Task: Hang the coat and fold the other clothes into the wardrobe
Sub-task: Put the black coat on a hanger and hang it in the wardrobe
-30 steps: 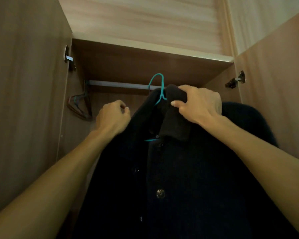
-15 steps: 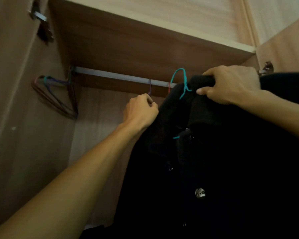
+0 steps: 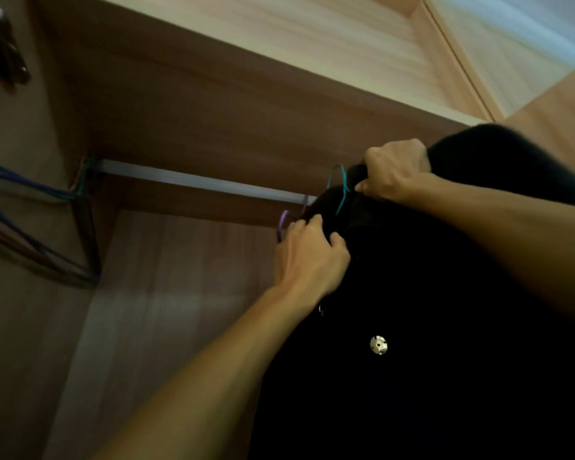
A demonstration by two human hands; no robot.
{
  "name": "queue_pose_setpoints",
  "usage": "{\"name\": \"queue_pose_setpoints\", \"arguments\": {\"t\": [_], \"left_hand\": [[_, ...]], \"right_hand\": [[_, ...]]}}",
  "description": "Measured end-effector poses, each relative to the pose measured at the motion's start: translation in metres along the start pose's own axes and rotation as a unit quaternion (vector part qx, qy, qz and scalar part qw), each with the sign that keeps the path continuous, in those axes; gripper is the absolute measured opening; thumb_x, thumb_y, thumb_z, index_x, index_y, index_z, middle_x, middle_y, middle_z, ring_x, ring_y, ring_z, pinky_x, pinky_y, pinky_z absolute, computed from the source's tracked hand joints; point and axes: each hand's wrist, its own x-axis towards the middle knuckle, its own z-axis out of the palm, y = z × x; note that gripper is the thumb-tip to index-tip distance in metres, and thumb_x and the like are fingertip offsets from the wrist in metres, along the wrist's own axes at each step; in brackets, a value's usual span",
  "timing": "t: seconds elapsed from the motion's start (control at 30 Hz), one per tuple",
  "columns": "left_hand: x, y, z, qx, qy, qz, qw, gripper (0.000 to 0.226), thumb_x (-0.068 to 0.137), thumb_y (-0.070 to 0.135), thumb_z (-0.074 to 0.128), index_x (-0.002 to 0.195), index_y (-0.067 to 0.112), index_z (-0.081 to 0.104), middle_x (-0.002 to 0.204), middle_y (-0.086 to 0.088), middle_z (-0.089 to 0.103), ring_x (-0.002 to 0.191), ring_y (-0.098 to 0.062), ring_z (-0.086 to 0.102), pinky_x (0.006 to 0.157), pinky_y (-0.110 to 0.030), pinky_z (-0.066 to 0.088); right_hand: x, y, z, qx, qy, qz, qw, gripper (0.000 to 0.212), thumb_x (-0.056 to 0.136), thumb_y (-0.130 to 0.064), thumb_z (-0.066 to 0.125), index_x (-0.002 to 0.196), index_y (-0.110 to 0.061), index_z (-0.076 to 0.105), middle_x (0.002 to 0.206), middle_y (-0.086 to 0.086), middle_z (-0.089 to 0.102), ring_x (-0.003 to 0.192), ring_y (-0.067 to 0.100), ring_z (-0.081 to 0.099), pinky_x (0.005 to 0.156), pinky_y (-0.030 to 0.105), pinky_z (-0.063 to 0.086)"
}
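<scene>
A home, looking into a wood-grain wardrobe (image 3: 166,310): a metal hanging rail (image 3: 196,181) runs under a shelf (image 3: 246,104), spare wire hangers (image 3: 30,240) bunch at its left end, and a dark buttoned coat (image 3: 445,360) fills the right.

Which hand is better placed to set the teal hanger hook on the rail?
Right, probably: the right hand grips the coat beside the teal hanger hook, near the rail. The left hand holds it lower down.

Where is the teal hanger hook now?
Head view, right of centre: the teal hanger hook rises from the black coat, beside the right hand, near the visible end of the rail.
</scene>
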Motion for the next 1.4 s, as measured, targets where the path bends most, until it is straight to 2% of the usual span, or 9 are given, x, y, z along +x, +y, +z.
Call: {"name": "queue_pose_setpoints", "arguments": {"t": [0.13, 0.3, 0.43, 0.63, 0.77, 0.93, 1.03, 1.13, 1.4], "left_hand": [[0.012, -0.023, 0.019, -0.074, -0.073, 0.003, 0.995, 0.060, 0.098, 0.038, 0.039, 0.149, 0.015, 0.018, 0.155, -0.006, 0.023, 0.143, -0.022, 0.017, 0.112, -0.036, 0.022], [0.026, -0.034, 0.033, -0.094, -0.075, 0.030, 0.992, 0.057, 0.098, 0.040, 0.039, 0.148, 0.017, 0.024, 0.153, -0.001, 0.028, 0.141, -0.019, 0.022, 0.110, -0.032, 0.023], [0.029, -0.044, 0.041, -0.077, -0.077, 0.076, 0.991, 0.056, 0.098, 0.041, 0.038, 0.148, 0.020, 0.024, 0.154, 0.003, 0.025, 0.143, -0.015, 0.018, 0.111, -0.029, 0.020], [0.036, -0.067, 0.047, -0.085, -0.041, 0.096, 0.991, 0.051, 0.097, 0.035, 0.042, 0.144, 0.017, 0.033, 0.147, 0.000, 0.036, 0.135, -0.017, 0.032, 0.110, -0.033, 0.029], [0.037, -0.074, 0.055, -0.079, -0.014, 0.076, 0.994, 0.048, 0.096, 0.031, 0.045, 0.141, 0.014, 0.038, 0.143, -0.003, 0.042, 0.131, -0.020, 0.039, 0.108, -0.035, 0.032], [0.038, -0.077, 0.059, -0.078, -0.012, 0.090, 0.993, 0.047, 0.095, 0.033, 0.045, 0.140, 0.019, 0.040, 0.141, 0.002, 0.043, 0.128, -0.014, 0.041, 0.100, -0.023, 0.031], [0.035, -0.073, 0.063, -0.084, -0.014, 0.095, 0.992, 0.048, 0.096, 0.034, 0.044, 0.141, 0.021, 0.038, 0.142, 0.005, 0.041, 0.129, -0.013, 0.039, 0.103, -0.025, 0.033], [0.030, -0.068, 0.066, -0.080, -0.016, 0.088, 0.993, 0.048, 0.096, 0.036, 0.042, 0.141, 0.023, 0.037, 0.145, 0.006, 0.038, 0.132, -0.013, 0.035, 0.107, -0.028, 0.032], [0.034, -0.064, 0.048, -0.087, 0.020, 0.088, 0.992, 0.046, 0.095, 0.036, 0.044, 0.139, 0.024, 0.042, 0.142, 0.007, 0.043, 0.128, -0.010, 0.040, 0.105, -0.023, 0.033]], "right_hand": [[0.015, -0.008, 0.011, -0.012, 0.022, 0.010, 1.000, 0.039, 0.086, -0.049, 0.061, 0.091, -0.010, 0.067, 0.097, 0.013, 0.070, 0.092, 0.030, 0.066, 0.064, 0.030, 0.038], [0.019, -0.027, 0.040, 0.000, 0.005, 0.018, 1.000, 0.031, 0.087, -0.042, 0.061, 0.096, -0.012, 0.068, 0.104, 0.010, 0.070, 0.099, 0.027, 0.065, 0.068, 0.028, 0.036], [0.031, -0.042, 0.062, -0.003, 0.005, 0.018, 1.000, 0.024, 0.089, -0.041, 0.060, 0.089, -0.017, 0.066, 0.098, 0.006, 0.070, 0.092, 0.025, 0.066, 0.065, 0.028, 0.039], [0.036, -0.045, 0.080, -0.012, 0.043, 0.016, 0.999, 0.028, 0.088, -0.045, 0.059, 0.087, -0.017, 0.066, 0.091, 0.005, 0.069, 0.086, 0.025, 0.066, 0.063, 0.027, 0.040], [0.036, -0.052, 0.086, -0.010, 0.059, 0.005, 0.998, 0.022, 0.091, -0.037, 0.059, 0.075, -0.021, 0.058, 0.081, 0.002, 0.066, 0.081, 0.024, 0.066, 0.059, 0.028, 0.039], [0.042, -0.058, 0.083, -0.020, 0.051, 0.019, 0.998, 0.029, 0.092, -0.033, 0.057, 0.067, -0.019, 0.054, 0.065, -0.003, 0.054, 0.068, 0.022, 0.060, 0.057, 0.027, 0.038], [0.037, -0.056, 0.090, -0.024, 0.054, 0.005, 0.998, 0.017, 0.092, -0.032, 0.056, 0.085, -0.020, 0.065, 0.083, 0.000, 0.067, 0.079, 0.022, 0.066, 0.058, 0.027, 0.037], [0.021, -0.061, 0.097, -0.014, 0.042, -0.002, 0.999, 0.020, 0.093, -0.036, 0.053, 0.105, -0.021, 0.060, 0.096, 0.001, 0.068, 0.088, 0.021, 0.066, 0.059, 0.029, 0.036], [0.024, -0.074, 0.097, 0.016, 0.025, 0.009, 1.000, 0.023, 0.095, -0.034, 0.053, 0.111, -0.018, 0.055, 0.099, 0.001, 0.068, 0.090, 0.022, 0.066, 0.060, 0.030, 0.037]]}}
